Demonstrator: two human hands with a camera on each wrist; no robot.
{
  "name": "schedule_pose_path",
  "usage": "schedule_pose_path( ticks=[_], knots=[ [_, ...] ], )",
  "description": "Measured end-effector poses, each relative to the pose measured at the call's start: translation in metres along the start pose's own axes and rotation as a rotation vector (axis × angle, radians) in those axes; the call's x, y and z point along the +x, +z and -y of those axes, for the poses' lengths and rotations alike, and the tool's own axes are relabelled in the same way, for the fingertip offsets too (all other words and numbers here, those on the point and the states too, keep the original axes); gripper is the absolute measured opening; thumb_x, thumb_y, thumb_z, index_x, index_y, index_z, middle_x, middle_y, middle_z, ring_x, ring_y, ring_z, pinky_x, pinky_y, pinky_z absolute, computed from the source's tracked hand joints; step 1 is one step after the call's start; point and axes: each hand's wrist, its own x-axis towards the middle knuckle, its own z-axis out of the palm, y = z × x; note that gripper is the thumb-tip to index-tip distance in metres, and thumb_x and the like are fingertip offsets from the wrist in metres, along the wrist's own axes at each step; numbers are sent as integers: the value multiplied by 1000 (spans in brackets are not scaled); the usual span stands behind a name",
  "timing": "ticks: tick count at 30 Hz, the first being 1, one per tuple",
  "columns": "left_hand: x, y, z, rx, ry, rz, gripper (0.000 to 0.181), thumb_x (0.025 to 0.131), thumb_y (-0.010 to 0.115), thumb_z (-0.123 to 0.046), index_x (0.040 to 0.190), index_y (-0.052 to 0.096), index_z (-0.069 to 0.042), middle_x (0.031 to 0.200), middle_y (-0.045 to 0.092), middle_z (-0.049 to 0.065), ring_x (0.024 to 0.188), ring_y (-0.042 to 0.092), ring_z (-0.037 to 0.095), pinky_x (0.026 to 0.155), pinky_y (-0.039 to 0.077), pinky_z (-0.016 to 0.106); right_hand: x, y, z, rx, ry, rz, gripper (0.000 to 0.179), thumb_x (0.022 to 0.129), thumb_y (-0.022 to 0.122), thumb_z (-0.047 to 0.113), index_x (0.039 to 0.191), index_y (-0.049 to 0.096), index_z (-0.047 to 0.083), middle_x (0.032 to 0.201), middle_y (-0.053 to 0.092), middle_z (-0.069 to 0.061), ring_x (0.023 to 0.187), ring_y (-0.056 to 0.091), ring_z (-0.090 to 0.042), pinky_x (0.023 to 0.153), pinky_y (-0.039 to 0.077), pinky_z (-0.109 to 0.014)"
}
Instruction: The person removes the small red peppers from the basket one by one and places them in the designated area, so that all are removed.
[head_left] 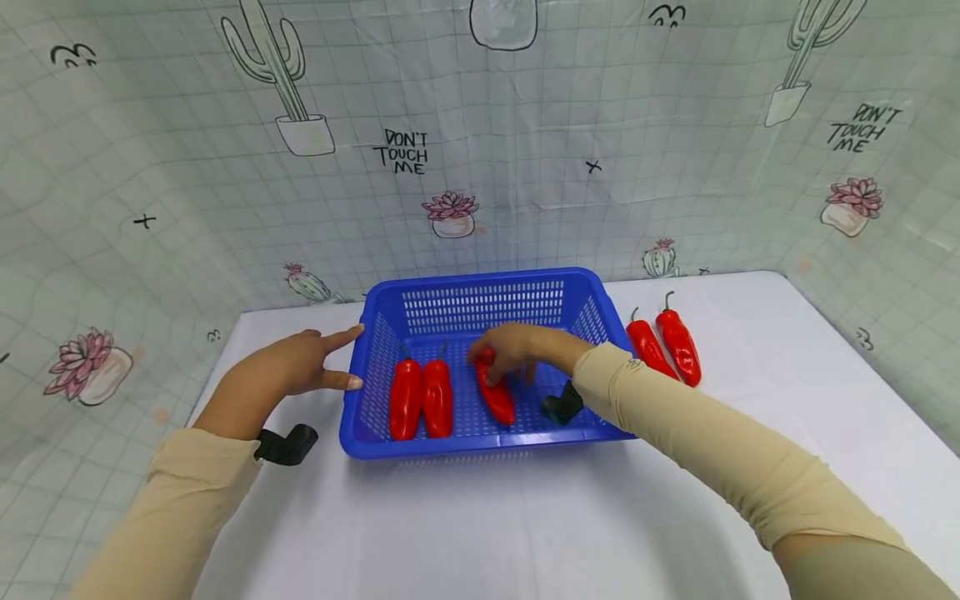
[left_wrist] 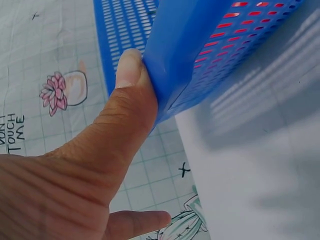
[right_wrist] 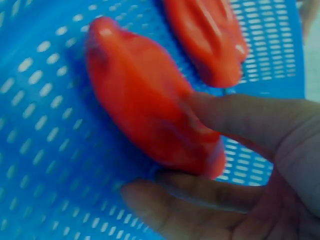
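Observation:
A blue perforated plastic basket sits on a white table. Inside, two red peppers lie side by side at the left. My right hand reaches into the basket and holds a third red pepper near its upper end. In the right wrist view the thumb lies on one side of this pepper and the fingers are at its other side. With thumb and a straight forefinger, my left hand touches the basket's left side; the left wrist view shows the thumb against the blue rim.
To the right of the basket, two more red peppers with stems lie on the table. A cloth with cactus drawings hangs behind and at both sides. Each wrist carries a small black device.

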Motion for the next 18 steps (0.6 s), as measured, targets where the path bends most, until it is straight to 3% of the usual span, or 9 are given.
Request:
schedule_pose_path(
  ticks=[7,13,18],
  knots=[
    [0,1,1,-8,-7,12,95,86,66,-55,157,16,-14,143,34,42,128,41,59,94,46,67,2,1,-3,-85,-91,-112,47,85,76,11,128,57,18,111,56,-14,87,64,-26,60,61,-32],
    [0,1,0,-24,8,21,96,86,66,-54,157,16,-14,141,37,42,127,43,58,95,46,67,-11,-7,-4,-66,-146,-132,61,85,76,8,139,51,23,123,53,-17,104,61,-31,63,61,-27],
    [0,0,1,-22,12,21,97,86,66,-57,157,15,-14,142,37,41,127,43,58,94,46,68,-31,-18,-8,-96,-206,-217,78,85,76,12,151,38,30,128,58,-17,110,61,-31,73,61,-32]
  ],
)
